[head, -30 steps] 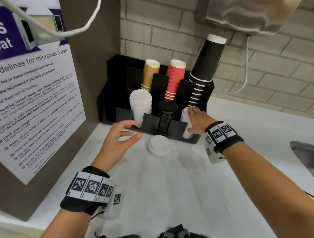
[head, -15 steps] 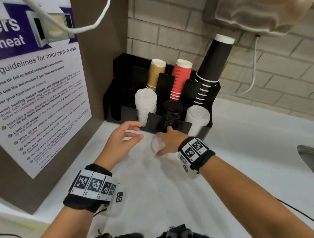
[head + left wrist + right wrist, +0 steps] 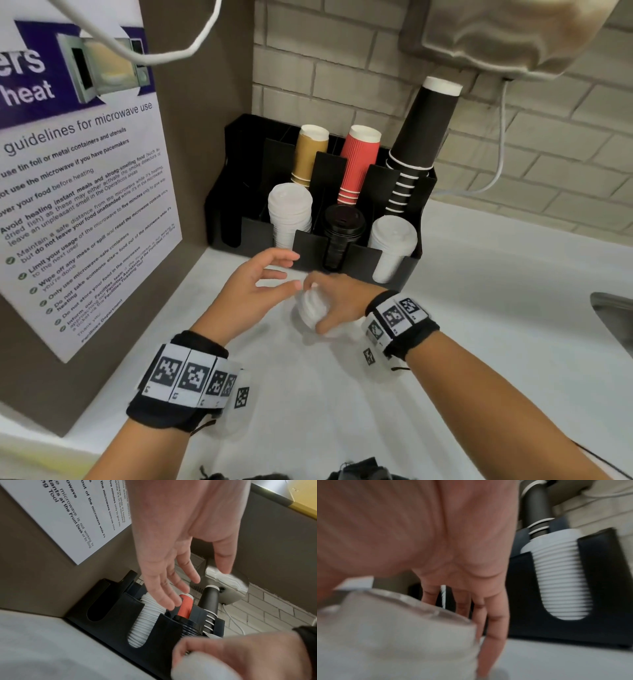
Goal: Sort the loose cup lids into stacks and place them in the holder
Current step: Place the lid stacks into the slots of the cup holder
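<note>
A white cup lid (image 3: pixel 310 308) (image 3: pixel 393 635) is tilted up off the white counter, and my right hand (image 3: pixel 334 301) grips it between thumb and fingers. The same lid (image 3: pixel 202 668) shows blurred in the left wrist view. My left hand (image 3: pixel 263 281) (image 3: pixel 185 574) hovers just left of it, fingers spread and holding nothing. Behind stands the black holder (image 3: pixel 346 253) with a white lid stack (image 3: pixel 289 212) at left, a black lid stack (image 3: pixel 342 229) in the middle and another white lid stack (image 3: pixel 392 245) (image 3: pixel 563 578) at right.
Tan, red and tall black paper cup stacks (image 3: pixel 359 161) fill the holder's back row. A brown panel with a microwave notice (image 3: pixel 78 192) walls the left side. A sink edge (image 3: pixel 613 308) lies at the right. A white cable (image 3: pixel 500 161) hangs on the brick wall.
My right hand left the right lid stack, came down onto the loose lid on the counter and has tipped it up in its grip. The left hand stayed nearly still.
</note>
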Motion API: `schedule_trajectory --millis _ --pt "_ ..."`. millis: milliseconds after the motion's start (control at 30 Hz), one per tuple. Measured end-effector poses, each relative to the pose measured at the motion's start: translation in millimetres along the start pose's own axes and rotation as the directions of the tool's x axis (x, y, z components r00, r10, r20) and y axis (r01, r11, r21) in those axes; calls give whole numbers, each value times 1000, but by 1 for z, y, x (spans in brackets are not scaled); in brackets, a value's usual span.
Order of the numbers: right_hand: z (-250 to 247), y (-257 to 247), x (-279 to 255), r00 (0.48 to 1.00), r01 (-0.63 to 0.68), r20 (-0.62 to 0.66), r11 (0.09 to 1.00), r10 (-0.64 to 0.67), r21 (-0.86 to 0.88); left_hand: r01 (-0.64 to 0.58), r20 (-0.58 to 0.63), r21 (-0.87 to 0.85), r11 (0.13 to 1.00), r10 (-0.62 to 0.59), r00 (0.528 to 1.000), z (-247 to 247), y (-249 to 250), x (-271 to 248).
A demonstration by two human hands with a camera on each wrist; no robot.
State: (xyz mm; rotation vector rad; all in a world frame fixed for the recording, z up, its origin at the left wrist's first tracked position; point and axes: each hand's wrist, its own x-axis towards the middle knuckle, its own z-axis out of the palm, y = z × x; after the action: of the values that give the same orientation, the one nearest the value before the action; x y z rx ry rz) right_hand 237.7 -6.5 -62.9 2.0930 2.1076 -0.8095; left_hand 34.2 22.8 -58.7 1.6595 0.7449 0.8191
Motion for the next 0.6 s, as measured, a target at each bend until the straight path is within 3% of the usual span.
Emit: schedule_trajectory --millis 67,167,300,467,600 --pt "-12 -3 -14 979 151 -177 936 -98 318 30 93 7 1000 -31 995 3 1 -1" --pt "-26 -18 -40 915 362 -379 706 -143 609 -5 189 -74 997 19 982 9 7 -1" --pt "-24 -28 -63 863 480 -478 552 -162 681 -85 180 -235 968 129 975 16 17 -1" --pt "-16 -24 -80 853 509 -504 428 -135 747 -118 224 -275 954 183 957 18 22 -2" --pt "-15 -22 -86 843 518 -525 446 -120 730 -109 251 -269 957 180 951 21 24 0"
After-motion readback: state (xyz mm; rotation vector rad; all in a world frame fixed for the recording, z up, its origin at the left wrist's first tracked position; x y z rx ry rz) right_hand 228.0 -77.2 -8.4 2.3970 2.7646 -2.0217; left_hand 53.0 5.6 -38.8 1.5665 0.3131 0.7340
